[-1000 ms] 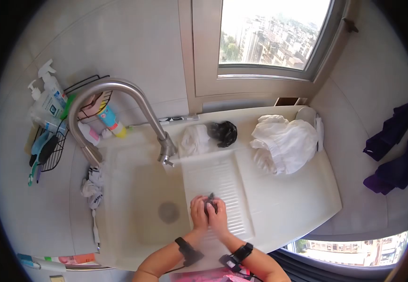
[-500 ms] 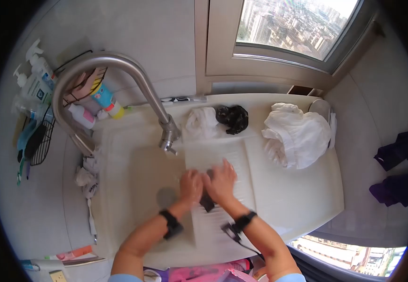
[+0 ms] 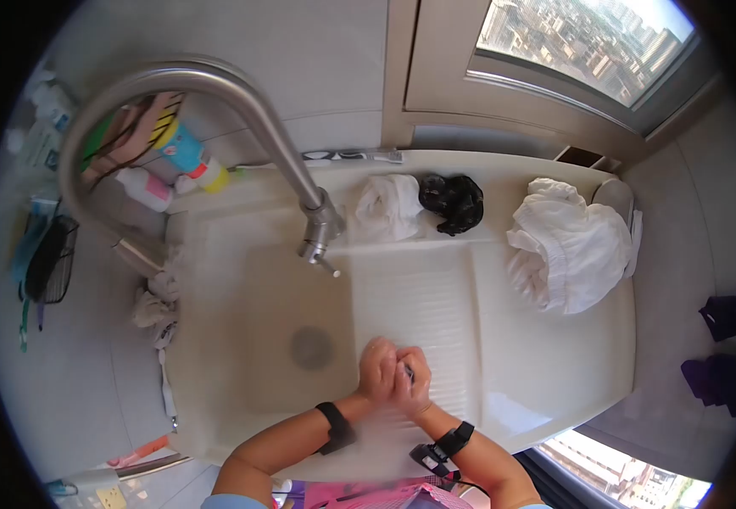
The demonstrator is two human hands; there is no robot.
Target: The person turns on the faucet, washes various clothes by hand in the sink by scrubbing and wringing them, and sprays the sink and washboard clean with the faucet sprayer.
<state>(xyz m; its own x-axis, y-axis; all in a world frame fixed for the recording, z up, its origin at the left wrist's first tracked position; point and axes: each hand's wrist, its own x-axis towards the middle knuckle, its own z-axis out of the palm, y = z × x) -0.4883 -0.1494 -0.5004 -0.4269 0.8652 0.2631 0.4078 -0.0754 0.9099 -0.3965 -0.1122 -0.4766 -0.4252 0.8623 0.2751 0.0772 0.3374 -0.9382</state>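
Note:
My left hand (image 3: 377,371) and my right hand (image 3: 413,379) are pressed together, fingers curled, above the ribbed washboard (image 3: 423,301) of the sink. Between them a small dark bit of cloth (image 3: 409,371) shows at the right fingers. Most of the cloth is hidden inside both closed hands, so its kind cannot be made out. On the ledge behind the washboard lie a bunched white cloth (image 3: 387,208) and a crumpled black plastic-looking bundle (image 3: 452,204). A larger white garment (image 3: 569,246) is heaped on the right side of the sink top.
A tall curved faucet (image 3: 258,119) arches over the basin (image 3: 258,339), whose round drain (image 3: 311,348) lies to the left of my hands. Bottles (image 3: 186,153) and brushes (image 3: 58,254) stand or hang along the left wall. A window (image 3: 584,47) is at the back right.
My hands have drawn nearer my body and closed together. The dark cloth, spread beneath them on the washboard before, is now gathered up between them. The camera view has shifted somewhat.

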